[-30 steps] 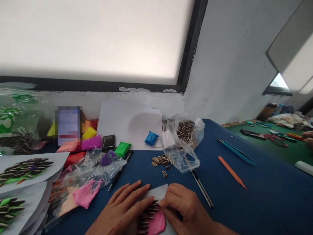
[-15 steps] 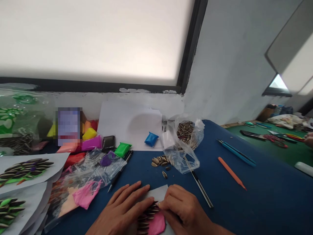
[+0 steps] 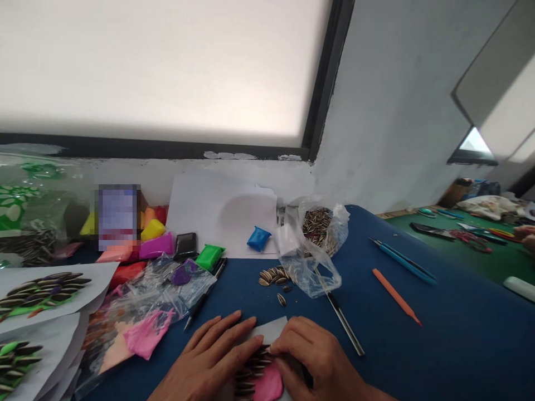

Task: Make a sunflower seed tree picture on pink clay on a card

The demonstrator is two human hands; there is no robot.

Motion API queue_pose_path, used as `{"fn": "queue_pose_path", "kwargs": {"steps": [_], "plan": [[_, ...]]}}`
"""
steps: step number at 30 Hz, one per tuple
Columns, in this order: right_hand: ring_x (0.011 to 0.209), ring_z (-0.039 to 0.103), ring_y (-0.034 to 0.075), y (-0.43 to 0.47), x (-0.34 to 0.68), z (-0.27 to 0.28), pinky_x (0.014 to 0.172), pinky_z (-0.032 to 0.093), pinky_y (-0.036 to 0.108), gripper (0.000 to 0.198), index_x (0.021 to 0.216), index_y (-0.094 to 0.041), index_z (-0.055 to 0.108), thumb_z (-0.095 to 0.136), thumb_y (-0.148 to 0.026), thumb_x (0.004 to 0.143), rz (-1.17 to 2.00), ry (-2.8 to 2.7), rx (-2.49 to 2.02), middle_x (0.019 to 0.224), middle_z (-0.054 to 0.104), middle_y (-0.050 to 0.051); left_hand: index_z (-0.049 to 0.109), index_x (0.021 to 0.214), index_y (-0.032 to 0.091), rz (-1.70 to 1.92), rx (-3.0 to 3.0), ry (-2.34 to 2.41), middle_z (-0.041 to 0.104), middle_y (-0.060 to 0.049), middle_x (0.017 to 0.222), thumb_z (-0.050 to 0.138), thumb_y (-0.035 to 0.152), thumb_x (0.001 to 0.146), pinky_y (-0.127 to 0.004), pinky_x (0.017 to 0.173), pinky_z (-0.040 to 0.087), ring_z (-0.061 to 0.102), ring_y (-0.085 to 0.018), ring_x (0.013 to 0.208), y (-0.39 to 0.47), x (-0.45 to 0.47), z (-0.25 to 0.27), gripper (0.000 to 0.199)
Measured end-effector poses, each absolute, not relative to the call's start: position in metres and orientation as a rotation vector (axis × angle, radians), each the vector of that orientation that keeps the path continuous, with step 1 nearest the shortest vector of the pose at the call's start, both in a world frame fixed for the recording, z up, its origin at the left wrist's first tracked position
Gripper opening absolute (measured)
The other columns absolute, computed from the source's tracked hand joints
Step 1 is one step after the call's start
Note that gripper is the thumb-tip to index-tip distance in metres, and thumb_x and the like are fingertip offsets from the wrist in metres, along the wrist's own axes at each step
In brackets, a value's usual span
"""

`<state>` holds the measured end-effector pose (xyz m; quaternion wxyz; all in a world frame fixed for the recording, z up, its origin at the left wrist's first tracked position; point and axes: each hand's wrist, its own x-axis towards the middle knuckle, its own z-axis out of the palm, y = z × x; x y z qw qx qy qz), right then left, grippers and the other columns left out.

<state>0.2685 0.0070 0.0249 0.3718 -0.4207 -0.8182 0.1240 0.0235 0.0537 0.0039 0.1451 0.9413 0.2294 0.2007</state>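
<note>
On a white paper at the front of the table lies a patch of pink clay with rows of striped sunflower seeds set in it. My left hand rests flat over the paper's left side, fingers stretched out, its index fingertip by the top seeds. My right hand is closed in a pinch at the upper right of the seeds; what sits between its fingertips is hidden. Beyond the hands is a small pile of loose sunflower seeds, with a single seed nearer me.
A plastic bag of seeds stands behind the pile, a pen beside it. To the right lie an orange marker and blue tweezers. Clay packets and seed-covered papers are at left. Another person's hand shows far right.
My hands hold nearly the same place, with the right one shifted very slightly. The other person's hand at the far right edge has come further into view.
</note>
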Motion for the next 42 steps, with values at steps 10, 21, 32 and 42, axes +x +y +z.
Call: {"fn": "queue_pose_path", "kwargs": {"steps": [10, 21, 32, 42], "plan": [[0.068, 0.059, 0.016, 0.007, 0.27, 0.027, 0.06, 0.044, 0.024, 0.018, 0.092, -0.019, 0.059, 0.047, -0.006, 0.088, 0.311, -2.038, -1.066, 0.076, 0.062, 0.003, 0.031, 0.155, 0.034, 0.526, 2.719, 0.708, 0.041, 0.0, 0.158, 0.033, 0.06, 0.103, -0.056, 0.111, 0.043, 0.042, -0.032, 0.143, 0.051, 0.024, 0.01, 0.058], [0.079, 0.062, 0.018, 0.028, 0.287, 0.042, 0.069, 0.049, 0.028, 0.019, 0.092, -0.018, 0.062, 0.046, -0.007, 0.095, 0.317, -2.043, -1.239, 0.086, 0.064, 0.005, 0.009, 0.16, 0.04, 0.614, 2.886, 0.772, 0.047, 0.0, 0.153, 0.053, 0.053, 0.102, -0.049, 0.106, 0.049, 0.052, -0.032, 0.135, 0.07, 0.027, -0.052, 0.074], [0.09, 0.063, 0.02, 0.093, 0.266, 0.06, 0.08, 0.051, 0.032, 0.013, 0.097, -0.014, 0.074, 0.065, -0.007, 0.09, 0.103, -2.351, -1.54, 0.095, 0.066, 0.008, 0.008, 0.159, 0.044, 0.631, 2.817, 0.834, 0.048, 0.003, 0.152, 0.059, 0.037, 0.102, -0.049, 0.107, 0.049, 0.053, -0.032, 0.134, 0.065, 0.03, -0.04, 0.077], [0.087, 0.065, 0.02, 0.103, 0.262, 0.062, 0.078, 0.049, 0.031, 0.011, 0.09, -0.014, 0.072, 0.064, -0.008, 0.092, 0.12, -2.423, -1.595, 0.093, 0.069, 0.008, 0.012, 0.159, 0.043, 0.636, 2.748, 0.803, 0.049, 0.002, 0.153, 0.054, 0.053, 0.102, -0.047, 0.109, 0.048, 0.051, -0.031, 0.136, 0.062, 0.029, -0.029, 0.072]]}}
